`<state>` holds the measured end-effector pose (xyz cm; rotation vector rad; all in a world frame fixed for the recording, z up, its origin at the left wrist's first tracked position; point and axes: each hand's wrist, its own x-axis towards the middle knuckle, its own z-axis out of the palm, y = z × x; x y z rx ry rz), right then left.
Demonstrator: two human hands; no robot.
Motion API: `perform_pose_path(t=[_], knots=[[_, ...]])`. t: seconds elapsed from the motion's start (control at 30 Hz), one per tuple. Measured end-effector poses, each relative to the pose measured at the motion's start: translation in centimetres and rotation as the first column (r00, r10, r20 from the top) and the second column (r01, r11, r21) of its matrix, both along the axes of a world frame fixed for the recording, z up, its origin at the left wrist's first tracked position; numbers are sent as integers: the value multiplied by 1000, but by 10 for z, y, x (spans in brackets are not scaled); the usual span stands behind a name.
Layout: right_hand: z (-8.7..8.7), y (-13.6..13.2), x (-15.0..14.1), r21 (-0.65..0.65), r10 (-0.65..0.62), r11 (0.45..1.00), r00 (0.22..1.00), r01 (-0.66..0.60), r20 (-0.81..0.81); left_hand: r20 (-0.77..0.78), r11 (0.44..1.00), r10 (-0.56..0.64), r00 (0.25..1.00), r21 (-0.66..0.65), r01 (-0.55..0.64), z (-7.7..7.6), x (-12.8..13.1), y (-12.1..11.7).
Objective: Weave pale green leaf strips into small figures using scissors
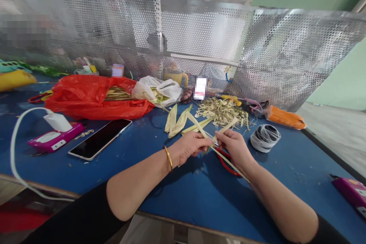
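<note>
Head view, first speaker: State of the grip?

Second speaker: My left hand [196,143] is closed in a pinch on a long, flat, pale-straw husk strip [198,124], which appears to run from between ten and eleven o'clock to between four and five. My right hand [235,145] pinches a second flat, pale strip [228,126], its free end between one and two o'clock. Both cross at the fingertips.

First speaker: Step in hand?

Second speaker: Joining or folding the strips, I judge. Fingers hide the crossing; I cannot tell whether it is knotted.

First speaker: Surroundings?

Second speaker: Red-handled metal scissors [225,166] at five o'clock, a loose heap of dry, pale husk scraps [221,109] at one, a black-and-white ball of cord [265,138] at three, untouched.

First speaker: Next move?

Second speaker: In my judgement, it calls for a firm left pinch while the right draws its strip snug, without splitting it.
</note>
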<state>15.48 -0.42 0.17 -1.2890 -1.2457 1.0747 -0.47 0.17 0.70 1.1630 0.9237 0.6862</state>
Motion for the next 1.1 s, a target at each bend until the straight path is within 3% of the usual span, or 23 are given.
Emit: perform_pose_path(t=[0.1, 0.2, 0.27, 0.33, 0.4, 0.5, 0.57, 0.63, 0.7, 0.9, 1.1], knots=[[-2, 3, 4, 42, -39, 999, 984, 32, 175, -35, 1000, -10, 999, 26, 11, 2, 0, 0], [7, -2, 11, 105, -74, 994, 841, 21, 536, -54, 1000, 0, 999, 16, 1, 4, -3, 0], [19, -8, 14, 319, -279, 945, 693, 74, 665, -63, 999, 18, 998, 41, -16, 4, -5, -1], [30, -14, 14, 505, -396, 863, 632, 8, 666, -93, 994, 20, 995, 110, -10, 4, -5, -4], [35, -18, 11, 516, -303, 844, 668, -143, 680, -141, 981, -18, 990, 189, 45, 4, -3, -8], [32, -16, 6, 274, 62, 913, 767, -302, 639, -196, 957, -95, 976, 252, 144, 2, 1, -14], [26, -14, 4, 120, 194, 948, 835, -294, 515, -223, 952, -115, 968, 254, 172, 1, 3, -16], [21, -13, 3, 97, 163, 970, 889, -224, 428, -243, 949, -121, 963, 258, 184, -1, 4, -16], [17, -14, 1, 162, 77, 975, 915, -152, 395, -244, 937, -142, 959, 281, 210, -3, 4, -15], [10, -15, -3, 273, -94, 962, 917, -17, 387, -210, 911, -204, 956, 316, 264, -9, 3, -14], [12, -15, 0, 363, -130, 930, 875, -55, 466, -168, 936, -227, 959, 235, 263, 1, 3, -17]])
